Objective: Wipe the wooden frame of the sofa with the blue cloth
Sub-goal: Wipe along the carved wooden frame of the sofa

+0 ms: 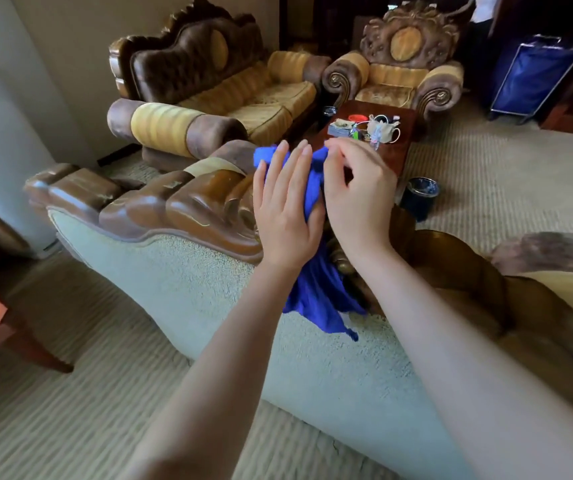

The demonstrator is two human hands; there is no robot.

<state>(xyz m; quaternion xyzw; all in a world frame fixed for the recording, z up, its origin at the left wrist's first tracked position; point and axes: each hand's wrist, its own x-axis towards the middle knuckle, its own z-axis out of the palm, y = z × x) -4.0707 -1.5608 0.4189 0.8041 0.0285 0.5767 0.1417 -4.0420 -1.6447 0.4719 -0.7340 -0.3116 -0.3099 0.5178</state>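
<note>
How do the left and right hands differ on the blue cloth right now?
The left hand lies flat with straight fingers against the blue cloth; the right hand has curled fingers pinching the cloth's upper edge. The left sits nearer the wooden frame; the right is farther from it. Both touch the same cloth.

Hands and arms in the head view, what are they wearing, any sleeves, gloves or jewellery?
Both forearms are bare as far as the frame shows, with no sleeves. The left hand and right hand wear no gloves; no rings, watch or bracelets show.
</note>
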